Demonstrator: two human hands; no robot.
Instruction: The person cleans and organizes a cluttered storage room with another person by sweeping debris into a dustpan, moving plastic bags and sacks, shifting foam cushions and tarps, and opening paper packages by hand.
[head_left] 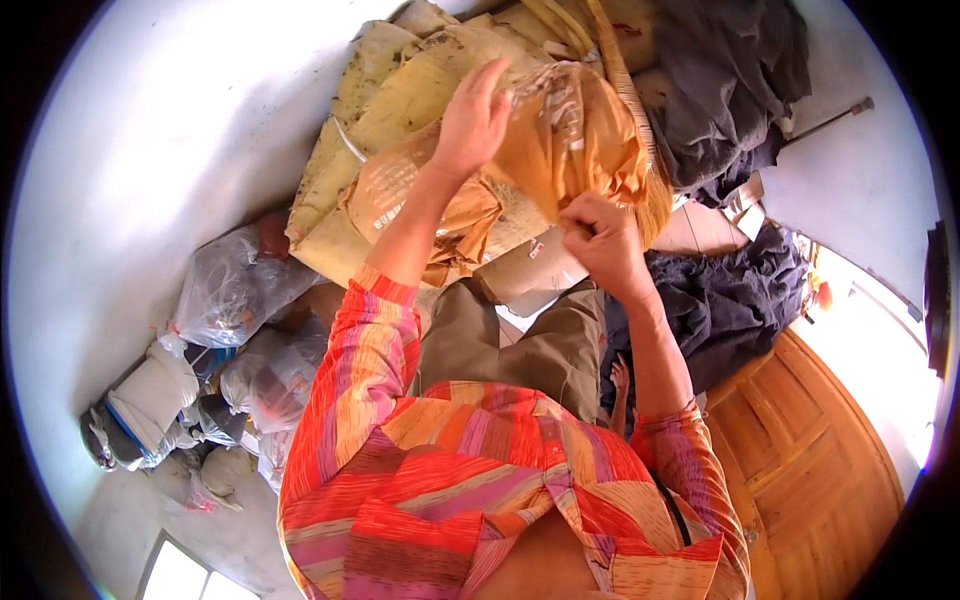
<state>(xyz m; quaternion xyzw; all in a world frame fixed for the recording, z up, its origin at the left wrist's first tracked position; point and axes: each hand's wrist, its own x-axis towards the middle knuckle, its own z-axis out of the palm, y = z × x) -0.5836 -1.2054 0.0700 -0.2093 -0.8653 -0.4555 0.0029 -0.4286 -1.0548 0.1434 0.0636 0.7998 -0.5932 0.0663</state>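
An orange-brown plastic bag (570, 120) with pale printing hangs puffed out in front of me. My right hand (605, 243) is closed in a fist around its gathered lower edge. My left hand (473, 122) is open, fingers stretched upward, beside the bag's left side; whether it touches the plastic I cannot tell. Below my left forearm lies a second brown printed bag (395, 185), crumpled, on a pile of stained yellowish folded sheets (375, 85).
A straw broom (655, 205) stands just behind the held bag. Dark cloth (725, 90) is heaped at upper right, with more dark fabric (735, 300) below. Stuffed clear plastic bags (230, 285) line the left wall. A wooden door (800, 450) is at lower right.
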